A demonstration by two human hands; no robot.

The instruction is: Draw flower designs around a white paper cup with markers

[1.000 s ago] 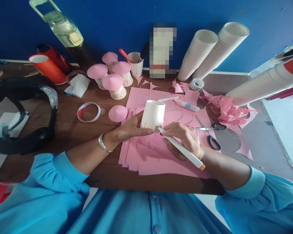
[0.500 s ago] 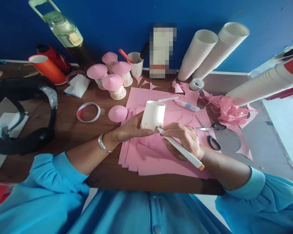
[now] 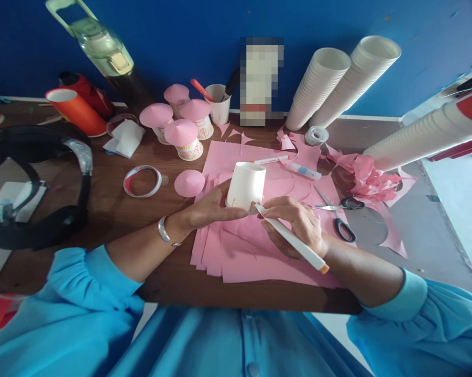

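Observation:
A white paper cup, bottom end up, is gripped by my left hand over the pink sheets. Small orange-brown marks show low on its side. My right hand is closed round a white marker with an orange end, its tip at the cup's lower right edge. Left of the cup lies a pink paper cone. Several decorated cups with pink cone tops stand behind it. To the right of my right hand rest scissors with black handles.
Tall stacks of white cups lean at the back wall. A glue tube, another marker and clear tape lie behind the cup. Crumpled pink scraps are at right. A tape ring and black headgear sit left.
The marker tip shifts very slightly along the cup's lower edge. The cup and both hands otherwise stay nearly where they were.

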